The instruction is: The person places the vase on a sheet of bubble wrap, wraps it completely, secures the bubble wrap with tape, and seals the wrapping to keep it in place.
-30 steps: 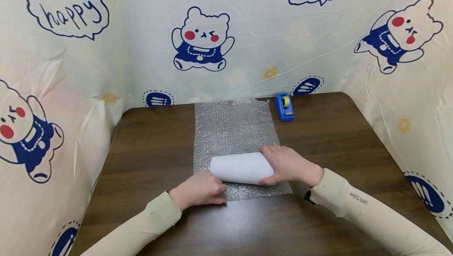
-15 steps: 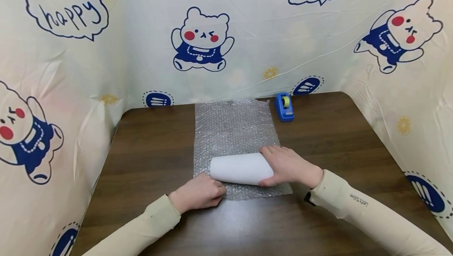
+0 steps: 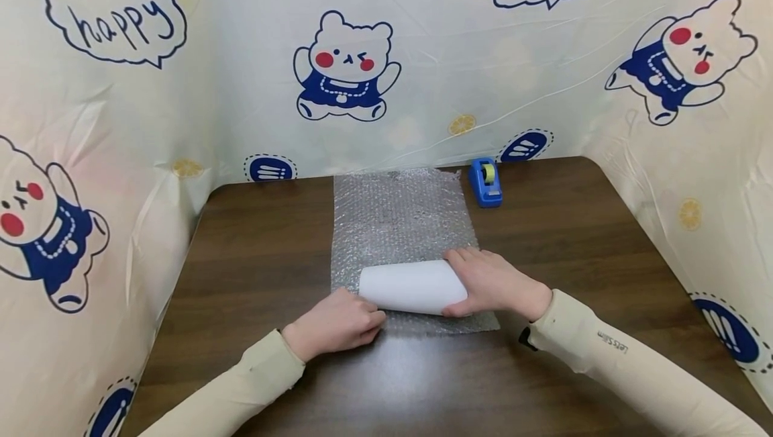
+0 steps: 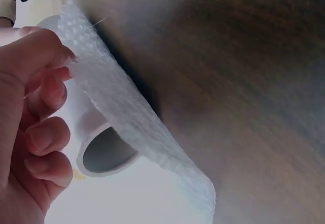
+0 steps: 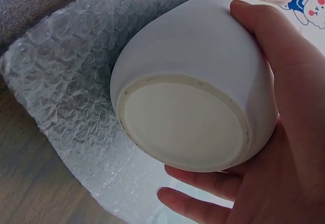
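A white vase lies on its side across a sheet of bubble wrap. Its open mouth faces left, and the flat base shows in the right wrist view. My right hand grips the vase near its base end, thumb on the near side and fingers over the far side. At the sheet's near left corner my left hand pinches the bubble wrap's edge between thumb and forefinger. That edge stands raised off the table beside the vase's mouth in the left wrist view.
A blue tape dispenser with yellowish tape stands at the back, just right of the sheet. The brown wooden table is bounded by a printed cloth at the back and both sides.
My left hand has shifted slightly, its thumb drawing in and the wrap's near edge rising a little with it. The vase and my right hand have stayed in place.
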A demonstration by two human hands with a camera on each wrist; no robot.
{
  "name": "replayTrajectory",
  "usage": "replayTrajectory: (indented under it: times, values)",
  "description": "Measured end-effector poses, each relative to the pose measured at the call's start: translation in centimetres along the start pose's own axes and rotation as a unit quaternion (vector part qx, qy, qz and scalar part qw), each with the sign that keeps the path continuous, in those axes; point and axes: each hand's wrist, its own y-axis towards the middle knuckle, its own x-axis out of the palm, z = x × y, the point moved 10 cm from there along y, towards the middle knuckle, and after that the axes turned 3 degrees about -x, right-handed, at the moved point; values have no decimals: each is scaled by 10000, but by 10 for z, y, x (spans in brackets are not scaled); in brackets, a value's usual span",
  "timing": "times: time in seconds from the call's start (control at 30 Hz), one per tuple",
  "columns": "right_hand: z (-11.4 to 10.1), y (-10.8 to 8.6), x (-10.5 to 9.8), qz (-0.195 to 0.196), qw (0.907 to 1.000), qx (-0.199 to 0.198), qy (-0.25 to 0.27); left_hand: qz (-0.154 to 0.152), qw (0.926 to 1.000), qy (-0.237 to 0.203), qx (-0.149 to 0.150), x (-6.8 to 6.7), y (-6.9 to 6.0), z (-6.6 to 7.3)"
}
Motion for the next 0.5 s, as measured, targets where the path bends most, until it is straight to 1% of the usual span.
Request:
replayTrajectory:
  times: [0.23,0.33,0.5]
  values:
    - [0,0,-1,40,10000,-47,10,199,9998,38,-12,-9,2,-5]
    - [0,0,-1,-10,10000,-46,-5,340,9993,162,-25,-13,3,-8]
    - [-1,0,-2,26,10000,-71,-16,616,9976,302,-8,-18,4,-11]
